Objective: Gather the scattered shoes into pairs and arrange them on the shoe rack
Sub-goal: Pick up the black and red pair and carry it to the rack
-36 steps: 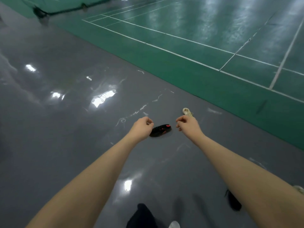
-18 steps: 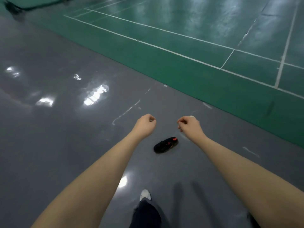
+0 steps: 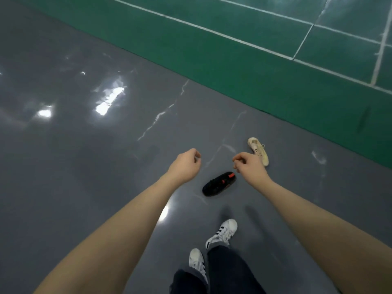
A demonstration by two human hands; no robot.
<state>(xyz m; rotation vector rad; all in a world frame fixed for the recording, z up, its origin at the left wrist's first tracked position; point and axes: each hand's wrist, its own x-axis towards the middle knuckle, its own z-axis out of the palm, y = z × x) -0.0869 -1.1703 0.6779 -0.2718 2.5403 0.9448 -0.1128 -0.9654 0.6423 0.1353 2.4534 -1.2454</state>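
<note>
In the head view, two bare forearms were stretched forward from the lower corners of the frame toward its centre. The left hand (image 3: 185, 165) was seen just left of centre, its fingers (image 3: 196, 154) curled loosely inward with nothing held in them. The right hand (image 3: 250, 168) was seen just right of centre, its fingers (image 3: 237, 161) likewise drawn in loosely, and no object was gripped by it. Both hands were held apart from each other and above the floor.

A black shoe (image 3: 218, 184) with orange-red accents was found lying on the grey floor (image 3: 84, 166) slightly below and between the two hands, its length set diagonally from lower left to upper right. A cream shoe (image 3: 258, 150) was seen just beyond the right hand, toward the right of centre; it appeared to be tipped on its side, though the small size made this uncertain. The two shoes were near each other but not touching.

At the bottom centre, the person's own feet in white sneakers (image 3: 222, 232) with dark stripes and dark trouser legs (image 3: 229, 270) were visible. The upper right of the frame was filled by a green court surface (image 3: 254, 66) marked with white lines (image 3: 212, 30). Bright light reflections (image 3: 109, 100) were scattered over the glossy grey floor at the left.
</note>
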